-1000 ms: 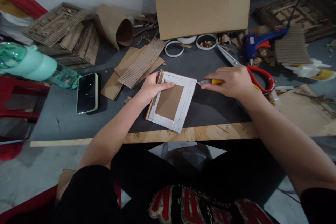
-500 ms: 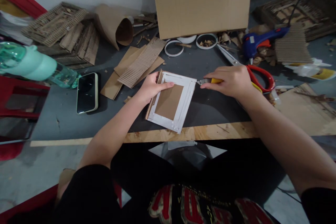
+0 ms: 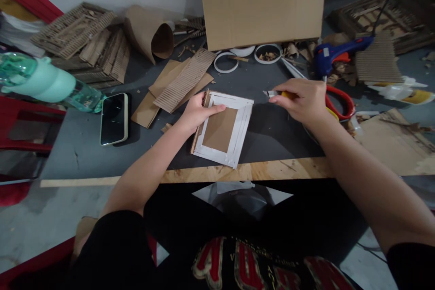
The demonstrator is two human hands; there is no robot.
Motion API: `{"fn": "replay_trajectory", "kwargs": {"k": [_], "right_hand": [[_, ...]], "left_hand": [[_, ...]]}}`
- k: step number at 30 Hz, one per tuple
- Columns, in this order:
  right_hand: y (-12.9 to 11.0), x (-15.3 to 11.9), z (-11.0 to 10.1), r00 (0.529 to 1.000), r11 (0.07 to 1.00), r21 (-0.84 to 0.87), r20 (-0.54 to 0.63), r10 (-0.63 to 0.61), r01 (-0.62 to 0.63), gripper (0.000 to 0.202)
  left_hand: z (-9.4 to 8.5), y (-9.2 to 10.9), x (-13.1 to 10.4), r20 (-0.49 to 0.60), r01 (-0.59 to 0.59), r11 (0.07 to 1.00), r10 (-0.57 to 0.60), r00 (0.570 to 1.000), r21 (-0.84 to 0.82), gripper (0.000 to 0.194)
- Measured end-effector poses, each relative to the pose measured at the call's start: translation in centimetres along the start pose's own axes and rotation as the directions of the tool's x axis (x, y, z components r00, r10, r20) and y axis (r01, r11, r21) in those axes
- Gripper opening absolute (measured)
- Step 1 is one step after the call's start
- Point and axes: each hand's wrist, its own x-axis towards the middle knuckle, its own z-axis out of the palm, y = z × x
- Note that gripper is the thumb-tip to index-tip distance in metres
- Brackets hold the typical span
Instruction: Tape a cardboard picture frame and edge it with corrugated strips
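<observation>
My left hand (image 3: 200,112) grips a cardboard frame (image 3: 242,120) by its left side, thumb lying across the front and fingers hidden behind. White paper or tape borders the frame's brown centre, and a corrugated strip edges its left side. The frame is tilted just above the table's front edge. To its right, my right hand (image 3: 302,99) is closed around a yellow-handled utility knife (image 3: 271,94). The blade points left, toward the frame's upper right corner, with a gap between them.
A phone (image 3: 114,119) and a teal bottle (image 3: 54,82) are on the left. Cardboard strips (image 3: 183,81) lie behind my left hand. Red-handled scissors (image 3: 343,99), a blue glue gun (image 3: 343,52) and tape rings (image 3: 226,62) sit farther back. A large cardboard sheet (image 3: 263,4) stands behind.
My right hand has drawn the knife away from the frame's upper right corner, to the right and slightly up. My left hand still holds the frame, which has shifted only slightly.
</observation>
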Motion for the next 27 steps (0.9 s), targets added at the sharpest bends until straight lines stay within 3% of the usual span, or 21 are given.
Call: {"fn": "replay_trajectory", "kwargs": {"k": [8,14,22,27], "right_hand": [[-0.1,-0.6,0.8,0.971,0.991,-0.133,0.232,0.062,-0.031,0.067],[-0.4,-0.6,0.8,0.977,0.981,-0.184,0.19,0.101,-0.065,0.068],[-0.9,-0.4,0.4,0.953,0.976,-0.202,0.269,0.138,-0.084,0.065],[-1.0,-0.6,0.6,0.973,0.981,-0.186,0.209,0.099,-0.06,0.061]], "left_hand": [[0.4,-0.2,0.0,-0.063,-0.031,0.999,0.03,0.998,-0.014,0.047],[0.2,-0.5,0.2,-0.033,-0.051,0.999,0.051,0.998,-0.013,0.052],[0.3,-0.2,-0.1,-0.047,-0.062,0.998,0.062,0.997,0.007,0.055],[0.4,0.0,-0.2,-0.034,-0.04,0.999,0.04,0.999,-0.009,0.054]]}}
